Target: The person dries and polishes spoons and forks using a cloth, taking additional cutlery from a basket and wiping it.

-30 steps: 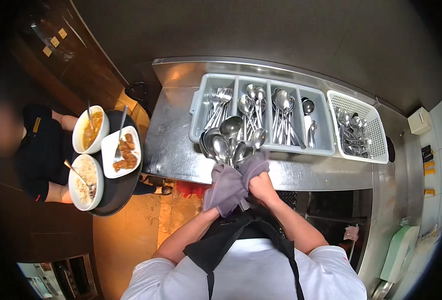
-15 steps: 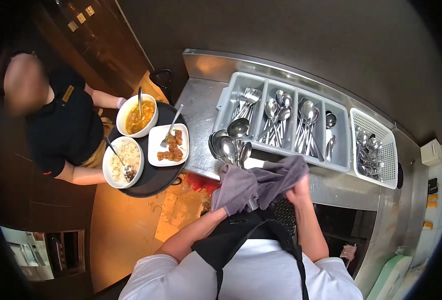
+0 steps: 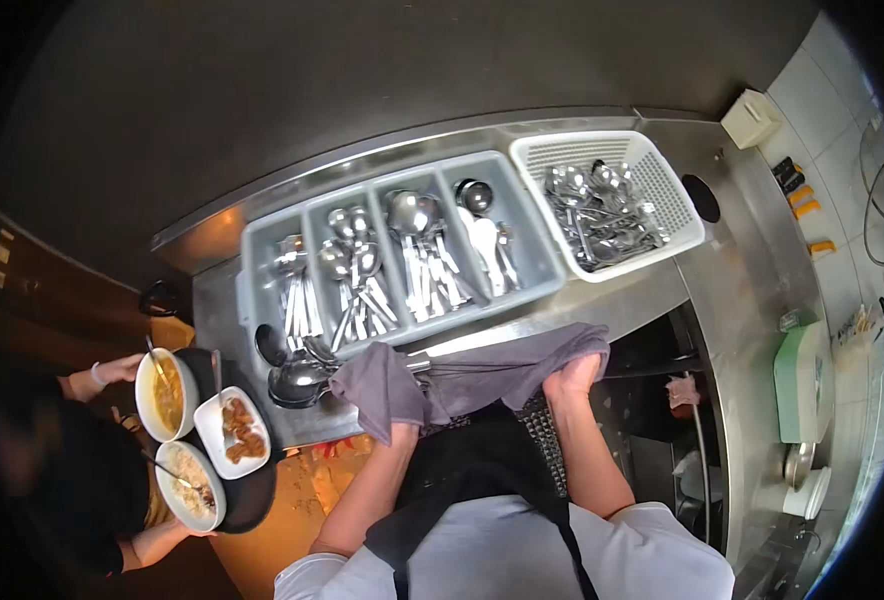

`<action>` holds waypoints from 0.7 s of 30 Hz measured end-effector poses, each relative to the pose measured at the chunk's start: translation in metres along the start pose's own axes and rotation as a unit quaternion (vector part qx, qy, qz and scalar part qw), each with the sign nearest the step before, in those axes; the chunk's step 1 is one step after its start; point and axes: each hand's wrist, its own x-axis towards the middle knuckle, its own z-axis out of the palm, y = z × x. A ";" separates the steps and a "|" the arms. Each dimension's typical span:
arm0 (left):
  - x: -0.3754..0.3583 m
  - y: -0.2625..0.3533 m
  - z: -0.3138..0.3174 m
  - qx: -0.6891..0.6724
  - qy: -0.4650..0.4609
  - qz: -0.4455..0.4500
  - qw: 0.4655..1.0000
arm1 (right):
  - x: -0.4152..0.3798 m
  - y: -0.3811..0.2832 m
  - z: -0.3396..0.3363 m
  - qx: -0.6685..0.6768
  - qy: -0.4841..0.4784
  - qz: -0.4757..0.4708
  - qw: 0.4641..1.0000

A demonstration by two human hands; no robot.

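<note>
My left hand (image 3: 404,432) is wrapped in one end of a purple-grey cloth (image 3: 482,378), beneath which ladles and large spoons (image 3: 300,382) stick out to the left, their handles partly covered. The other end of the cloth is gripped by my right hand (image 3: 572,378), and several thin metal handles run under its middle. Just beyond the cloth, a grey divided tray (image 3: 522,297) holds forks, spoons, ladles and white spoons in separate compartments. A white perforated basket (image 3: 684,240) of jumbled cutlery stands at the tray's right.
At the left, a person in black (image 3: 72,460) holds a round dark tray (image 3: 252,505) with two bowls and a square plate of food. A green-lidded container (image 3: 804,385) and white bowl (image 3: 812,492) are at the right. Orange-handled tools (image 3: 807,208) hang on the tiled wall.
My view has turned right, so the tray, basket and person appear farther left. The cloth is stretched wider between my hands, and the ladle heads now point left instead of up.
</note>
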 end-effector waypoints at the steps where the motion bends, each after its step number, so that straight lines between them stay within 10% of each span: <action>1: -0.001 -0.009 0.010 -0.020 -0.009 -0.021 1.000 | 0.016 -0.003 -0.009 0.002 -0.001 0.002 1.000; 10: 0.007 -0.020 0.055 0.030 0.015 -0.010 0.999 | 0.115 -0.040 0.007 -0.094 0.102 -0.132 0.982; 12: -0.007 -0.023 0.045 -0.174 0.010 -0.157 0.972 | 0.117 -0.048 -0.016 -0.151 0.021 -0.129 0.980; 18: -0.015 -0.057 0.018 -0.120 -0.014 -0.141 0.983 | 0.116 -0.054 -0.007 -0.247 -0.047 -0.186 0.950; 21: -0.018 -0.080 0.024 -0.066 -0.061 -0.092 0.992 | 0.118 -0.056 0.020 -0.304 0.106 -0.189 0.928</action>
